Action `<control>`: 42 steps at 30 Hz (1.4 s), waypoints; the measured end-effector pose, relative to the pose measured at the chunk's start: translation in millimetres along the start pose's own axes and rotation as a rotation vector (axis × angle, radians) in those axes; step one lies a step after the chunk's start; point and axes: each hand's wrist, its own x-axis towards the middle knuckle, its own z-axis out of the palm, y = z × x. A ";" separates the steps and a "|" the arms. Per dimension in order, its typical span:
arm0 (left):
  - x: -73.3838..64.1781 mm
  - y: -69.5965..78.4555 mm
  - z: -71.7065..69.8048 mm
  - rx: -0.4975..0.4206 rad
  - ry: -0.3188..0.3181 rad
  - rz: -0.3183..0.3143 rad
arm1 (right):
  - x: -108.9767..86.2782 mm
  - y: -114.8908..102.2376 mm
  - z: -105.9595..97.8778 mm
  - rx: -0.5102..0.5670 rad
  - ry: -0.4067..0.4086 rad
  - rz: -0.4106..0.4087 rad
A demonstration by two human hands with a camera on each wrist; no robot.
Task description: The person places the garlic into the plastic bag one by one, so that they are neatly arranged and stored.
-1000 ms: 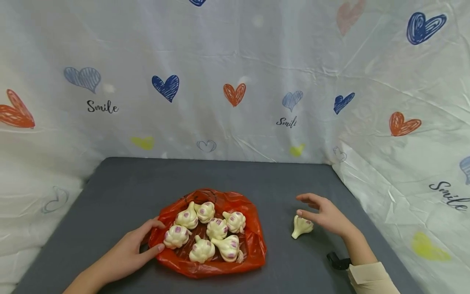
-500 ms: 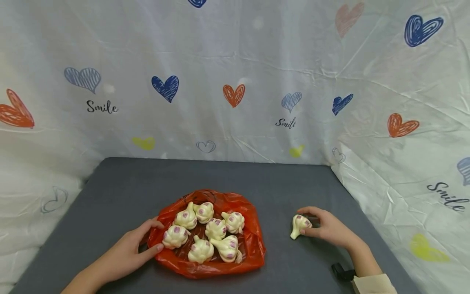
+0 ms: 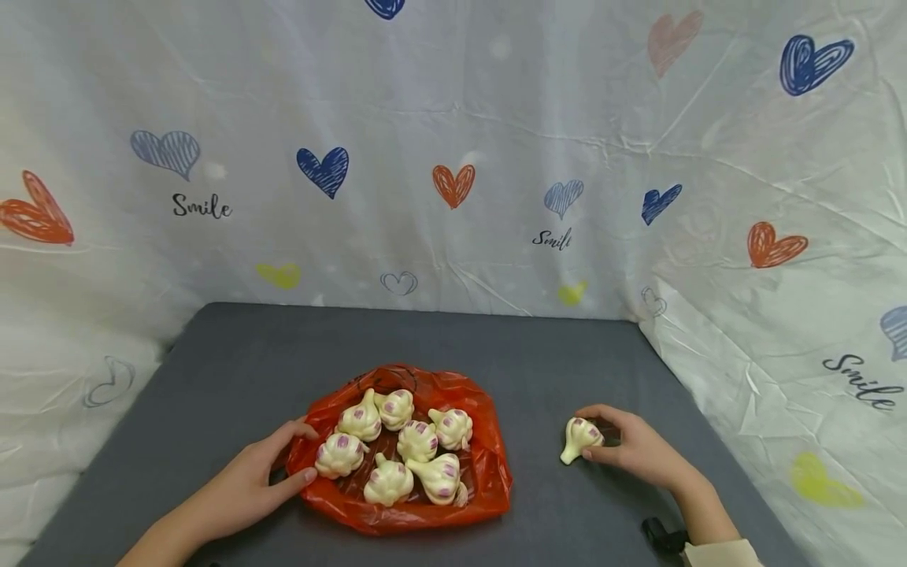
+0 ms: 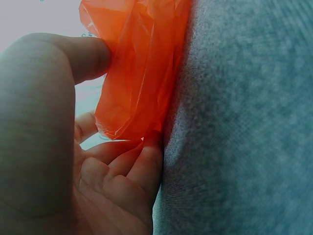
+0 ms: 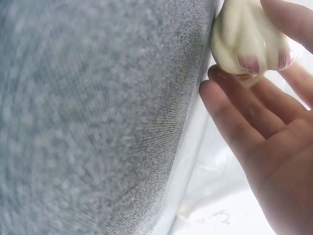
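Note:
A red plastic bag (image 3: 492, 465) lies wide-mouthed on the table, with several garlic bulbs (image 3: 418, 441) sitting inside it. My left hand (image 3: 244, 484) holds the bag's left side, thumb near the front and fingers farther back. In the left wrist view the thumb presses the thin red plastic (image 4: 139, 73), while the other fingers lie low beside the table. To the right of the bag, a single garlic bulb (image 3: 581, 438) rests on the table, stem toward the lower left. My right hand (image 3: 645, 449) grips this bulb between thumb and fingers; the right wrist view shows its purple-streaked base (image 5: 252, 54).
The dark grey table (image 3: 439, 335) runs back to a white curtain (image 3: 397, 94) printed with hearts and "Smile". A black wrist device (image 3: 662, 537) sits at the right wrist, by a cream sleeve (image 3: 723, 553).
My right hand has come down from above the loose garlic bulb and closed its thumb and fingers round it. The left hand and the bag have stayed in place.

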 end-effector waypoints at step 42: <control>-0.4 1.2 -0.5 -0.014 0.001 0.011 | 16.9 -58.3 11.3 0.059 -0.022 -0.167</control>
